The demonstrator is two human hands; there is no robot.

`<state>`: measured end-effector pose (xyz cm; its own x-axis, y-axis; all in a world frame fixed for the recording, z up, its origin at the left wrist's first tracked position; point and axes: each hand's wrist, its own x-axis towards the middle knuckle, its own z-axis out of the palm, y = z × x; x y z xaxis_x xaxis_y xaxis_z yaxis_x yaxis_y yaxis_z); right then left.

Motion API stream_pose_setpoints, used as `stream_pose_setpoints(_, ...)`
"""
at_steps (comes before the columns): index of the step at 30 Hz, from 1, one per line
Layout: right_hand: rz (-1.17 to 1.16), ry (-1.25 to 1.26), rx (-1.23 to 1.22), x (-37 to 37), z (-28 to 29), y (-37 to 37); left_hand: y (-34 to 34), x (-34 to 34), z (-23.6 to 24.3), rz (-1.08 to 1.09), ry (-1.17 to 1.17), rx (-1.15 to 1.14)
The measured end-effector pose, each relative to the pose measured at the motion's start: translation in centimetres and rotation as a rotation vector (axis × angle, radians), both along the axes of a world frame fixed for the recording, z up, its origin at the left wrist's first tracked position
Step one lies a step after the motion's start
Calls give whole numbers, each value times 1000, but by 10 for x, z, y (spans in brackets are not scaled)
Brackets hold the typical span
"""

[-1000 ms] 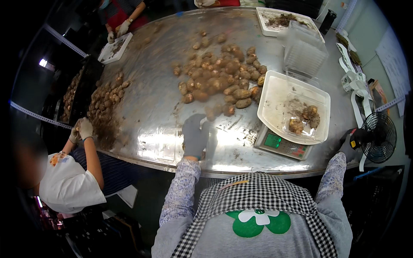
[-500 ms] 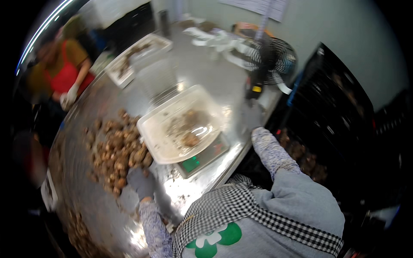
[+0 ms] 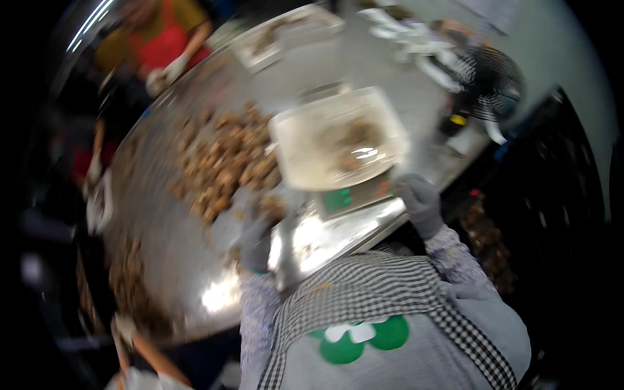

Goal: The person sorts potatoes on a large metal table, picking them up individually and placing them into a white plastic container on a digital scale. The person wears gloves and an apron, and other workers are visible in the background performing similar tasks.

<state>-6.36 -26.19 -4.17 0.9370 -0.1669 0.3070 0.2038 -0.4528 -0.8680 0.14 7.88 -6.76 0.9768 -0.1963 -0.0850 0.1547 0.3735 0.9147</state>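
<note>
My left hand (image 3: 256, 242), in a grey glove, is closed on a brown, rounded bulb-like root (image 3: 272, 208) just above the steel table. To its left lies a heap of similar brown roots (image 3: 224, 159). A white plastic basin (image 3: 296, 172) stands on a digital scale (image 3: 338, 201) with a green display. Inside the basin are some brown roots (image 3: 361, 133) and dark crumbs. My right hand (image 3: 419, 203), also grey-gloved, is beside the scale's right end at the table edge. Blur hides how its fingers are set.
Past the basin are a clear container (image 3: 312, 62) and a white tray (image 3: 250, 62) with brown bits. A black fan (image 3: 494, 84) and white strips (image 3: 409, 39) occupy the far right. Dark crates (image 3: 552, 169) stand at the right. Other people with gloved hands (image 3: 166, 75) work along the left.
My right hand has drawn back from near the fan to beside the scale. My left hand has come away from the heap with a root. The view has shifted left.
</note>
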Motion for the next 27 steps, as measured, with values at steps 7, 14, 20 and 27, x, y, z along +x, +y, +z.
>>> stream_pose_setpoints(7,507,628,170,-3,3,90,-6,-54,-9,-132,-166,106)
stream_pose_setpoints(14,730,540,-24,17,3,142,-2,-92,-24,-40,66,-441)
stream_pose_setpoints(20,802,536,174,20,-18,157,-1,-105,-3,131,-62,41)
stream_pose_setpoints(27,880,726,705,24,-34,157,-2,-109,-19,176,-24,338)
